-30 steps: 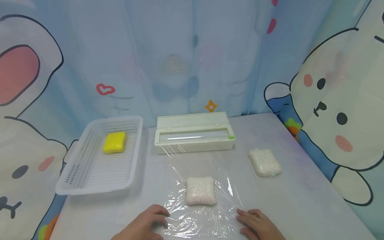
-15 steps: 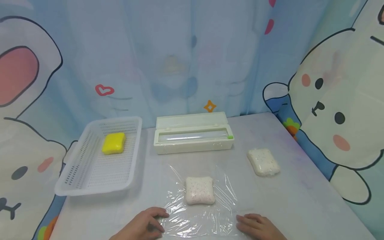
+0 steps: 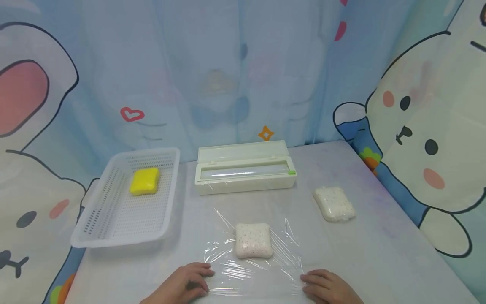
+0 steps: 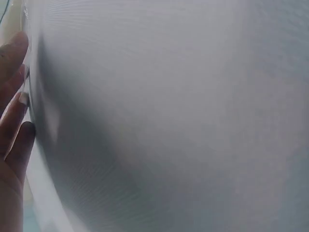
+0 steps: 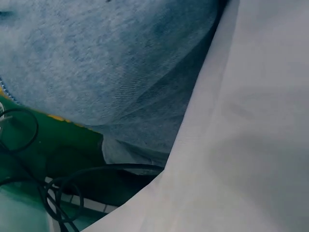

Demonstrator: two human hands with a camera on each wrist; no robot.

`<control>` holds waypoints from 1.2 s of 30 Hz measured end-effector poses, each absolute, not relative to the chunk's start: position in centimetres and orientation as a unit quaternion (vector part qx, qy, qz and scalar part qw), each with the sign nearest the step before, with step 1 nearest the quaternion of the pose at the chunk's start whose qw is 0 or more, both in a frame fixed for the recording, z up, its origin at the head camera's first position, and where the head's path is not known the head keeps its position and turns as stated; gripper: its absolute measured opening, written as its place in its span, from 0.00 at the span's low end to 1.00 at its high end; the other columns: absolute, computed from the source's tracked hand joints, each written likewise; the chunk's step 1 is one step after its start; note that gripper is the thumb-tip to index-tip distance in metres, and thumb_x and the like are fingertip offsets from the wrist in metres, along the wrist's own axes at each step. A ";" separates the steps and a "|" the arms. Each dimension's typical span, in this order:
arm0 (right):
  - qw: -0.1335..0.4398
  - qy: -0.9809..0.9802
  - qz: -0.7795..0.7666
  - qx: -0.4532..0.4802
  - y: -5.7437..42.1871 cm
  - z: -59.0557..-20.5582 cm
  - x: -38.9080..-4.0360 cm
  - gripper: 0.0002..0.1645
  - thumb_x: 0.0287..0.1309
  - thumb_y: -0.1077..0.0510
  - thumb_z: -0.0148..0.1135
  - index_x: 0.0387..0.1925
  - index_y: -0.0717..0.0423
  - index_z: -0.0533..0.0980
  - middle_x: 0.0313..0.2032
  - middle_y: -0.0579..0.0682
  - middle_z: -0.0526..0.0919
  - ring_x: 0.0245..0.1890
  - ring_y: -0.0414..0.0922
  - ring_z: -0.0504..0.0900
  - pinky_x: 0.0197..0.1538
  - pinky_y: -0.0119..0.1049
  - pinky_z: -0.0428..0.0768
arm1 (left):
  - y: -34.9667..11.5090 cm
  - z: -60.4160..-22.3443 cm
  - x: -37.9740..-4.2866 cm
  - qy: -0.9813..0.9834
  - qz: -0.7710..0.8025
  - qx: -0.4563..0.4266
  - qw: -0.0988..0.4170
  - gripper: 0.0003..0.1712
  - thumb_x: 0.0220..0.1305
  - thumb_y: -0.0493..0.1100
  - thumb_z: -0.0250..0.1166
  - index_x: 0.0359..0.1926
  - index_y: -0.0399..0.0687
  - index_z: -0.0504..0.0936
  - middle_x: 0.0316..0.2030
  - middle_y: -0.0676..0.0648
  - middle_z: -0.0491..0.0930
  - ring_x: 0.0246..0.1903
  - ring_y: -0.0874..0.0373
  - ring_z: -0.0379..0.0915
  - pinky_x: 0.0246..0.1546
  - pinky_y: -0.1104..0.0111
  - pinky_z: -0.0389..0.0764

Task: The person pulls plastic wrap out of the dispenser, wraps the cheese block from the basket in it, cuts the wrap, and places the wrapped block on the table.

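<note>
A clear sheet of cling film (image 3: 231, 280) lies at the front of the table in the head view. On it sits a white speckled bar of soap (image 3: 253, 240). My left hand (image 3: 182, 282) pinches the film's near left edge, and its fingers also show at the left of the left wrist view. At the near right edge, my right hand (image 3: 329, 287) holds the film by its fingertips. The sheet looks drawn tight between the two hands, with creases running toward the right fingertips. The right wrist view shows no hand.
A cream cling film dispenser (image 3: 244, 185) stands behind the sheet, lid raised. To its left, a white plastic basket (image 3: 171, 211) holds a yellow soap bar (image 3: 145, 181). Another speckled soap bar (image 3: 334, 204), film-wrapped, lies at the right. A patterned curtain (image 3: 182, 55) hangs behind.
The film has come away from the dispenser and been drawn slightly nearer. Between the hands it now looks tauter and smoother. The hands have shifted only a little.
</note>
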State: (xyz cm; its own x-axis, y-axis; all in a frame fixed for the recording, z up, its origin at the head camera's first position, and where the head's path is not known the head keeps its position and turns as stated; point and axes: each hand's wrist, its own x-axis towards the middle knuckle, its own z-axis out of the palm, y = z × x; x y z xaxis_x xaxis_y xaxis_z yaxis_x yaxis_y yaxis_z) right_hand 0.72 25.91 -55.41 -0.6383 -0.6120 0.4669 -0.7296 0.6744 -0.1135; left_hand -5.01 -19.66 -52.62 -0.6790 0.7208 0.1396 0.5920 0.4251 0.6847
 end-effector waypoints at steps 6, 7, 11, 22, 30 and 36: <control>0.199 -0.909 0.221 0.293 25.6 -55.1 0.7 0.23 0.43 0.60 0.81 0.42 0.37 0.86 0.45 0.33 0.89 0.43 0.33 0.86 0.53 0.12 0.73 | -19.6 -51.9 -5.5 0.823 0.397 0.401 0.063 0.02 0.63 0.41 0.72 0.35 0.54 0.88 0.46 0.52 0.90 0.55 0.55 0.83 0.58 0.67 0.82; 0.198 -0.910 0.234 0.280 25.5 -54.9 0.6 0.24 0.41 0.62 0.81 0.42 0.37 0.86 0.44 0.33 0.89 0.43 0.33 0.87 0.52 0.12 0.74 | -19.6 -51.8 -5.5 0.821 0.406 0.397 0.063 0.02 0.62 0.40 0.72 0.35 0.53 0.88 0.45 0.52 0.90 0.53 0.56 0.84 0.57 0.68 0.82; 0.117 -0.919 0.310 0.214 25.4 -53.5 0.1 0.17 0.51 0.62 0.76 0.41 0.40 0.86 0.40 0.35 0.90 0.40 0.31 0.87 0.46 0.18 0.81 | -19.5 -51.1 -5.7 0.821 0.446 0.342 0.098 0.00 0.62 0.39 0.71 0.34 0.49 0.88 0.41 0.52 0.90 0.47 0.62 0.85 0.52 0.70 0.83; 0.135 -0.902 0.387 0.135 24.4 -51.2 -3.9 0.07 0.61 0.66 0.69 0.33 0.50 0.84 0.26 0.34 0.85 0.23 0.27 0.72 0.26 0.26 0.75 | -18.1 -49.6 -8.8 0.827 0.515 0.151 0.166 0.10 0.69 0.46 0.68 0.39 0.42 0.86 0.47 0.44 0.89 0.47 0.59 0.85 0.48 0.75 0.82; 0.067 -0.913 0.400 0.041 23.9 -51.3 -7.3 0.07 0.71 0.56 0.62 0.38 0.53 0.83 0.29 0.39 0.85 0.30 0.30 0.79 0.36 0.28 0.82 | -16.1 -50.1 -10.7 0.832 0.541 0.047 0.118 0.08 0.68 0.42 0.67 0.39 0.41 0.86 0.36 0.46 0.88 0.38 0.58 0.81 0.38 0.72 0.79; 0.063 -0.923 0.379 0.008 23.2 -51.4 -8.4 0.07 0.70 0.58 0.62 0.39 0.57 0.82 0.31 0.44 0.85 0.30 0.33 0.77 0.35 0.28 0.80 | -15.1 -50.4 -11.2 0.828 0.553 0.006 0.097 0.09 0.68 0.41 0.66 0.39 0.38 0.85 0.34 0.45 0.88 0.34 0.59 0.79 0.35 0.73 0.80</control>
